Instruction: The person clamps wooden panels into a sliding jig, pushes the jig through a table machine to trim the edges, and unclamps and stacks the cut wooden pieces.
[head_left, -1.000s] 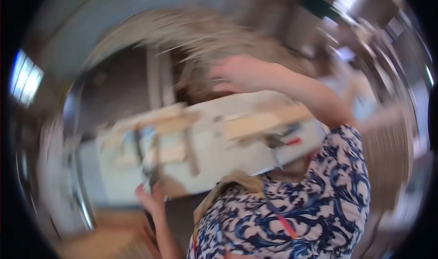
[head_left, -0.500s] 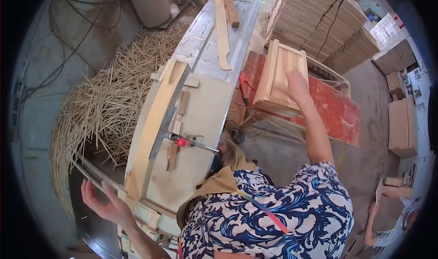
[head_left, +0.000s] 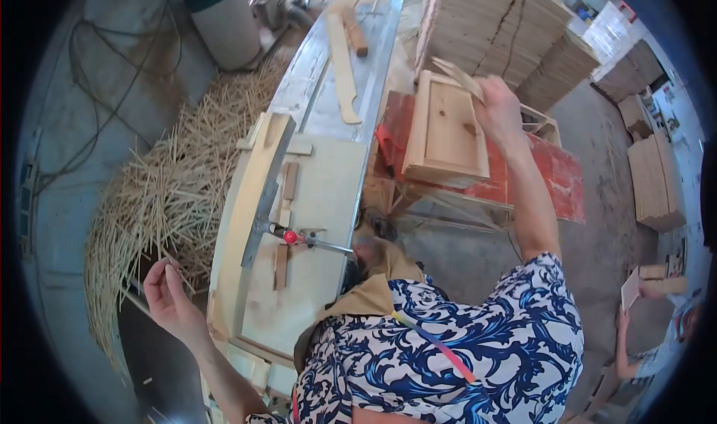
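Observation:
My right hand (head_left: 499,110) is closed on a thin wooden panel (head_left: 457,78), seen nearly edge-on and tilted above the far end of a stack of framed wooden panels (head_left: 448,129). The top panel of that stack has a raised border and dark knots. My left hand (head_left: 175,301) is raised at the near left, beside the pile of thin wood strips (head_left: 172,178). Its fingers are loosely curved, thumb a little apart, and I make out nothing in it. Between my hands, a long wooden jig (head_left: 258,192) with a red-knobbed clamp (head_left: 290,237) lies on the machine table (head_left: 328,192).
The panel stack rests on a red board (head_left: 549,178), beside a red air gun (head_left: 384,144). A shaped wooden push stick (head_left: 340,69) and a wood block (head_left: 355,36) lie farther along the table. Tall stacks of boards (head_left: 478,28) stand behind. Another person (head_left: 653,349) works at far right.
My right hand has gone from resting over the stack to holding a lifted panel at its far end. My left hand has risen slightly, its fingers closer together. The view has shifted slightly.

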`<action>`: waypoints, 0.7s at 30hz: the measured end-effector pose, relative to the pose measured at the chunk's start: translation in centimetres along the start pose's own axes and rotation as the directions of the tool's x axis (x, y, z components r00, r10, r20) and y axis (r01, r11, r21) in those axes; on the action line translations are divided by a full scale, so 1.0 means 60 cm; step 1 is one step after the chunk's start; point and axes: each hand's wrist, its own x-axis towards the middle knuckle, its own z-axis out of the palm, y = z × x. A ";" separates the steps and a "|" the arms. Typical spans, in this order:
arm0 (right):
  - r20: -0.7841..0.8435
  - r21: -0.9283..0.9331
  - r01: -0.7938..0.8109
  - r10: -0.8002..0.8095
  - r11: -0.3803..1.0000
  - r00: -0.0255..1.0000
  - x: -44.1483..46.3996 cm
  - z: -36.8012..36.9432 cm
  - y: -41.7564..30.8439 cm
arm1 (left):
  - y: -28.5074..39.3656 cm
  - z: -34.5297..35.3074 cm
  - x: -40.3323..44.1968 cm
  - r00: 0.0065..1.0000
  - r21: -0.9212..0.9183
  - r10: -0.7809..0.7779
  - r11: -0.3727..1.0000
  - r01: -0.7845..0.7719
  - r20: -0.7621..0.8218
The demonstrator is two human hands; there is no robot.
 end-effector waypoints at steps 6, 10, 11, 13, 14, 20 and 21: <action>-0.403 -0.027 0.499 -0.466 0.866 0.787 0.103 -0.093 -0.244 | 0.082 0.077 0.088 0.936 -0.441 -0.138 0.853 0.278 0.323; -0.716 -0.018 0.733 -0.520 0.680 0.466 0.155 -0.046 -0.431 | 0.157 0.145 0.167 0.816 -0.675 -0.067 0.526 0.517 0.574; -0.713 0.003 0.793 -0.554 0.609 0.429 0.151 -0.047 -0.473 | 0.179 0.148 0.167 0.822 -0.677 -0.065 0.533 0.507 0.565; -0.705 0.061 0.854 -0.584 0.516 0.403 0.136 -0.031 -0.523 | 0.207 0.132 0.145 0.859 -0.675 -0.223 0.540 0.503 0.461; -0.719 0.128 0.881 -0.569 0.455 0.399 0.130 -0.017 -0.536 | 0.180 0.101 0.132 0.912 -0.409 0.138 0.912 0.035 0.386; -0.322 0.560 0.500 -0.383 0.660 0.866 0.064 0.072 -0.413 | 0.034 -0.197 0.262 0.888 -0.547 -0.454 0.728 0.413 0.066; -0.157 0.601 0.368 -0.347 0.710 0.925 0.039 0.112 -0.393 | 0.007 -0.253 0.277 0.926 -0.447 -0.377 0.825 0.345 0.020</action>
